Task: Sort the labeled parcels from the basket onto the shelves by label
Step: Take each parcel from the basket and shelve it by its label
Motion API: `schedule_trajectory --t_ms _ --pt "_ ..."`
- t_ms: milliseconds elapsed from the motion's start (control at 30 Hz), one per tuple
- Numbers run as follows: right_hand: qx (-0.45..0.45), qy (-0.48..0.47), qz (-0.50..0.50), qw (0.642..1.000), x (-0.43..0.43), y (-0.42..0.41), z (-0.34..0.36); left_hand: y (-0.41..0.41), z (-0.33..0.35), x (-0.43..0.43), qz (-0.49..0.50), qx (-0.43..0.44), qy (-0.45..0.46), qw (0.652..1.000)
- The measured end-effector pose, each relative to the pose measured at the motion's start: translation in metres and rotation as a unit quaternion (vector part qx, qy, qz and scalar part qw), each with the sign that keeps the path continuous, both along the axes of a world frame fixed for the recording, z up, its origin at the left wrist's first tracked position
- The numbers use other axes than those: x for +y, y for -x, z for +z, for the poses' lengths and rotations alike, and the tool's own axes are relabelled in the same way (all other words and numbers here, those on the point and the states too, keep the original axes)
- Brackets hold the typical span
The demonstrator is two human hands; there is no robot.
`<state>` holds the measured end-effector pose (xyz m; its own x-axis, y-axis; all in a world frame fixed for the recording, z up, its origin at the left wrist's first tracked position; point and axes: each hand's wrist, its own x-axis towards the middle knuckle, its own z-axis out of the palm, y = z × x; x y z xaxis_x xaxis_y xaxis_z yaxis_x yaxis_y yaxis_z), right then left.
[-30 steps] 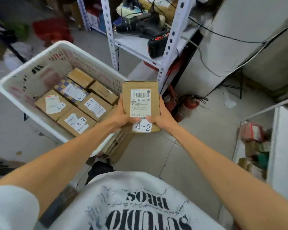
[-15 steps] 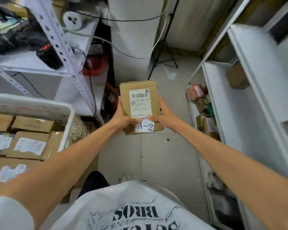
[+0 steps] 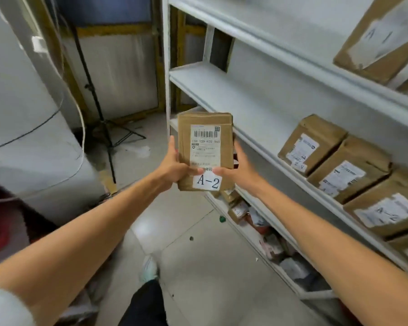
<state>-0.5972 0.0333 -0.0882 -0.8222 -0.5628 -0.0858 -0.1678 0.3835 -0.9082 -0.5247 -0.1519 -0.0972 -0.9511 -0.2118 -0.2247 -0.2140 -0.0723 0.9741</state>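
**A-2 parcel in hand at the racking, not yet shelved**

Location. The parcel (image 3: 205,151) is held at frame centre, upright, face to the camera and clear of every shelf. The left hand (image 3: 174,167) grips its edge from 9 o'clock and the right hand (image 3: 239,169) from 3 o'clock. Each thumb lies across the front near the A-2 label (image 3: 207,182); the fingers wrap behind, out of sight.

Risks. The middle shelf (image 3: 252,114), at 3 o'clock, already carries a row of parcels (image 3: 349,176), at least two of them legibly marked A-2. The board above, at 1 o'clock, holds an A-1 parcel (image 3: 382,36). Misfiling is the main hazard, since the tiers sit close together and look identical. The shelved row appears to lean, so in my judgement a careless push could topple a neighbour. Letting go with one hand too early could let the parcel twist out of the other.

Materials. The parcel is brown cardboard, rectangular and flattish, with slightly crumpled corners and matte paper labels. It should handle as light and fairly rigid. The shelving is smooth white painted board. The floor is glossy tile, and a black tripod (image 3: 97,107) stands at 10 o'clock.
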Motion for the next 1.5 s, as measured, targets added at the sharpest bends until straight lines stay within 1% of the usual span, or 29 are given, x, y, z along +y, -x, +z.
schedule_trajectory --t_ms 133,267,333,400,500,667,767,900,1033,1200,1333,1400,1500 --pt "-0.008 0.017 -0.094 0.995 -0.002 0.055 0.000 0.089 0.002 -0.011 -0.085 -0.010 0.004 0.996" --pt "-0.024 0.012 -0.194 0.981 -0.016 0.100 -0.010 0.166 0.002 -0.027 -0.159 -0.012 0.009 0.987" --pt "-0.039 0.012 -0.233 0.972 -0.023 0.115 -0.015 0.198 -0.002 -0.036 -0.200 -0.021 0.012 0.979" --pt "-0.034 0.016 -0.266 0.963 -0.026 0.129 -0.018 0.224 -0.006 -0.041 -0.237 -0.029 0.017 0.971" --pt "-0.042 0.017 -0.312 0.949 -0.025 0.146 -0.021 0.258 -0.013 -0.039 -0.275 -0.050 0.021 0.960" --pt "-0.044 0.011 -0.363 0.931 -0.011 0.171 -0.034 0.304 -0.027 -0.022 -0.303 -0.076 0.021 0.950" --pt "-0.039 0.007 -0.395 0.918 -0.002 0.192 -0.045 0.329 -0.039 -0.006 -0.300 -0.085 0.011 0.950" --pt "-0.021 0.019 -0.419 0.908 0.006 0.230 -0.064 0.371 -0.051 0.014 -0.276 -0.071 -0.011 0.959" --pt "-0.012 -0.005 -0.473 0.881 0.014 0.278 -0.081 0.409 -0.058 0.033 -0.262 -0.052 -0.021 0.963" --pt "-0.001 0.017 -0.505 0.863 0.022 0.307 -0.099 0.444 -0.065 0.039 -0.284 -0.018 -0.011 0.959" --pt "-0.001 0.008 -0.546 0.838 0.020 0.315 -0.121 0.458 -0.070 0.051 -0.309 0.027 -0.022 0.950" --pt "0.004 0.000 -0.563 0.826 0.016 0.317 -0.127 0.459 -0.082 0.054 -0.317 0.028 -0.024 0.948" --pt "-0.002 -0.001 -0.548 0.837 0.011 0.318 -0.128 0.458 -0.101 0.051 -0.303 0.024 -0.022 0.952"
